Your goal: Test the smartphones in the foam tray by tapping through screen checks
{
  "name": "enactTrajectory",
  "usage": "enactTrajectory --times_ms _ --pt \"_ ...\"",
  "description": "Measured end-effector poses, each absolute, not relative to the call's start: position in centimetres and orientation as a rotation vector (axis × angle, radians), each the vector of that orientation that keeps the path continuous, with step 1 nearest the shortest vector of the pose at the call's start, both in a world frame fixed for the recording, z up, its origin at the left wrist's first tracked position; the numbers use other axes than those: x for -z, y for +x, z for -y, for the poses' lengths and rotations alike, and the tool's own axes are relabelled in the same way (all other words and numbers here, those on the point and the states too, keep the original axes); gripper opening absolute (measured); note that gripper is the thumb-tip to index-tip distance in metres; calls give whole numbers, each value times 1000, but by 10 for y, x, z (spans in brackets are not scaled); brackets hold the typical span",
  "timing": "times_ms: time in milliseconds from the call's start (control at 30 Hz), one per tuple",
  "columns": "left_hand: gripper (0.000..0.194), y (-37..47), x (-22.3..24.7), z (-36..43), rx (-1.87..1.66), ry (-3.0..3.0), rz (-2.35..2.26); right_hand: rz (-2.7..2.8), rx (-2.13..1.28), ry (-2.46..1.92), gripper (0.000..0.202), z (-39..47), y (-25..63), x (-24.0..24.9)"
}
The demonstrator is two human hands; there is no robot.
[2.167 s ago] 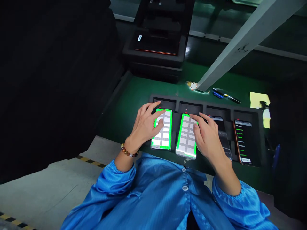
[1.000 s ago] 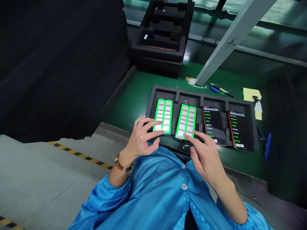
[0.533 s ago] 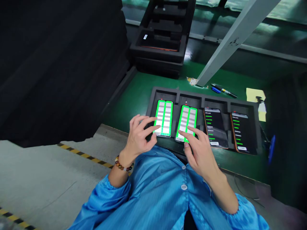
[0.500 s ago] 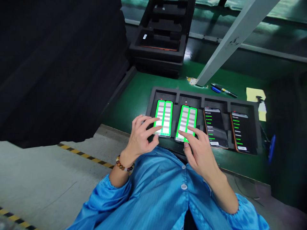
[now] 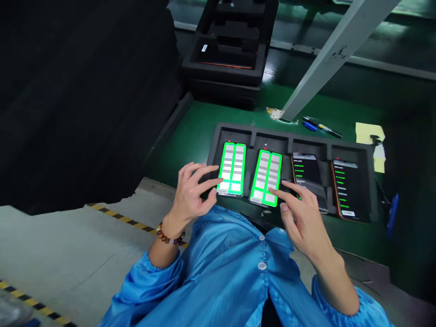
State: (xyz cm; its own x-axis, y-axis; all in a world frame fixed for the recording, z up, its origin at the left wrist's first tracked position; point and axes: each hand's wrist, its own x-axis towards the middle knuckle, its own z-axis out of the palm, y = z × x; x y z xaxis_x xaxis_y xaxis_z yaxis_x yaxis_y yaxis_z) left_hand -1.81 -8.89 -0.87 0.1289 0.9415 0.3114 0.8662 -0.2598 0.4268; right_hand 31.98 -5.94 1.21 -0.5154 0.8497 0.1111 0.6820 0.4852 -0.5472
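Here, two lit phones [image 5: 262,179] are reached over by the left hand [image 5: 194,193] and right hand [image 5: 304,218], fingers spread.

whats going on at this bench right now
The left hand has a finger at the leftmost phone, and the right hand has one at the phone beside it. Both screens show green bars around and through pale grids. Two darker phones, and, lie to the right in the same black tray. Neither hand grips anything.
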Motion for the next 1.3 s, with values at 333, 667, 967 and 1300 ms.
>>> enactTrajectory --times_ms 333,667,967,1300 --pt "28 -21 10 98 -836 2319 -1656 2387 -682 -1210 49 52 304 -11" --pt "26 -27 14 93 -957 2351 -1702 2328 -601 -1398 43 49 330 -8" --pt "34 -5 8 68 -807 2334 -1635 2354 -656 -1267 46 40 291 -8" --pt "34 -16 7 63 -725 2274 -1748 2336 -654 -1380 42 38 317 -10"
